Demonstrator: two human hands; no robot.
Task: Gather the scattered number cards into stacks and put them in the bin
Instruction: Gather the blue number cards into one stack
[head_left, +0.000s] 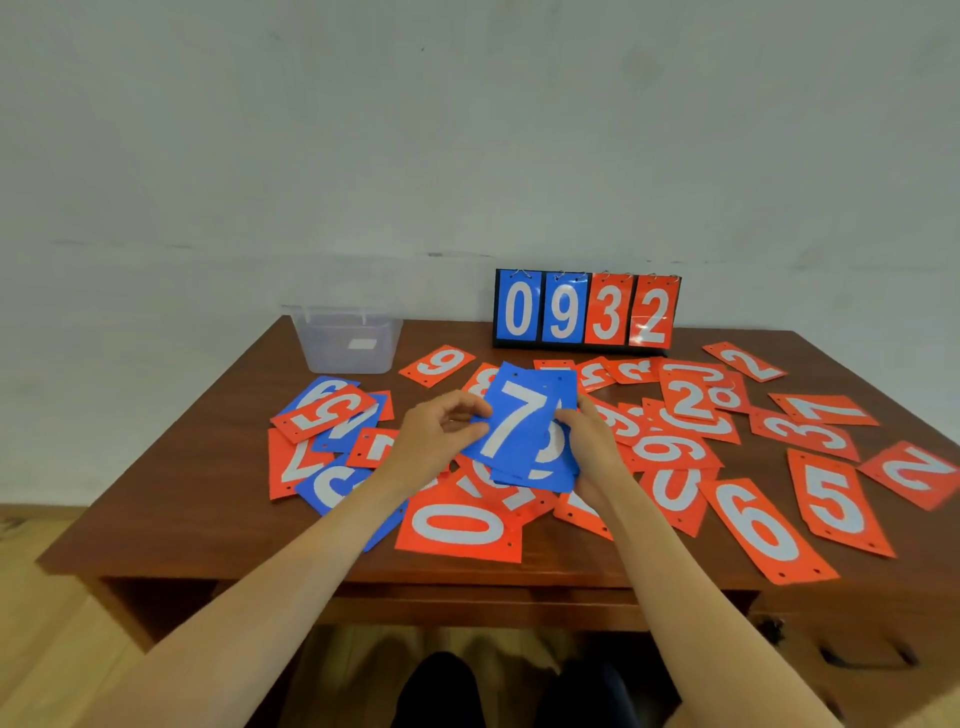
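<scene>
I hold the blue stack (524, 431) between both hands, lifted a little above the table (208, 493). My left hand (441, 431) pinches its left edge, fingers curled, thumb on the face of the top card, a 7. My right hand (589, 441) grips the right edge with the thumb on top; its fingers go under the cards, where I cannot see them. The stack is not squared: a lower blue card with a rounded digit pokes out to the right of the 7 and below it.

The bin (348, 340) stands well beyond my left hand, at the table's far left. Left of that hand lies a mixed heap (327, 415) of blue and red cards, overlapping. Just under the stack, nearer me, lies a red 0 (460, 525). Right of my right hand the red cards (675, 415) spread wide and overlap, with a 6 (763, 530) and a 5 (836, 501) nearest me. Beyond the stack, against the wall, a scoreboard (587, 309) reads 0932.
</scene>
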